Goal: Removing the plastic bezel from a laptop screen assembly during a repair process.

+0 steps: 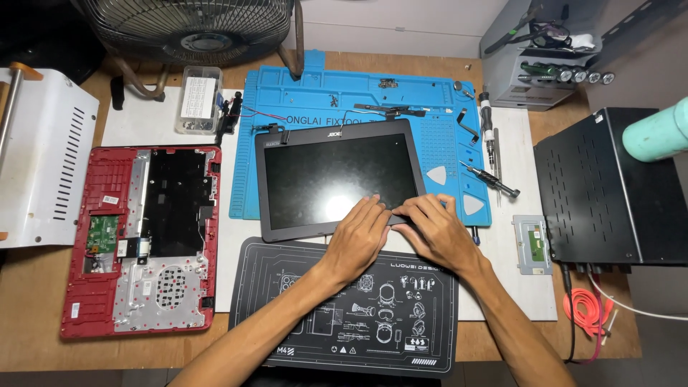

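Working at the bottom right corner of the one black laptop screen panel (337,179) in the middle of the frame, I press my left hand (358,240) flat with fingers spread on the glass, while my right hand (437,233) pinches the dark frame edge in its grip. I think the frame is being pried loose, so next I would need a slow, gentle pull along that edge. I count one red laptop base (136,236) at left, two blue picks (437,174), one blue mat (315,93), one black mat (344,315) on the bench (36,308).
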